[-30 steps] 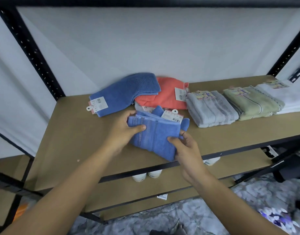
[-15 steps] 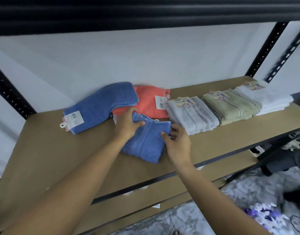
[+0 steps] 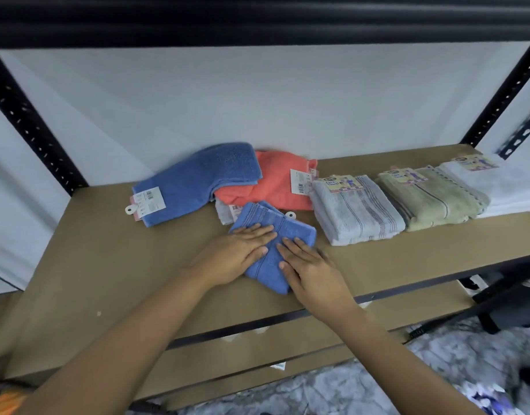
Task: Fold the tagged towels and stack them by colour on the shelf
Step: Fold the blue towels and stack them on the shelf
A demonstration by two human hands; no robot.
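Shop or stockrm, slotted metal rack (image 3: 27, 124), towels (image 3: 359, 217) w/ retail tags (image 3: 298, 181)

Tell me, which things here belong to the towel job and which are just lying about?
Job: small blue towel, pressed flat by left hand and right hand; large blue towel; coral towel; grey towel; green towel; white towel; shelf.
Lying about: patterned floor; lower board.

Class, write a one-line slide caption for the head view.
The left hand and right hand press a folded blue towel flat on the shelf.
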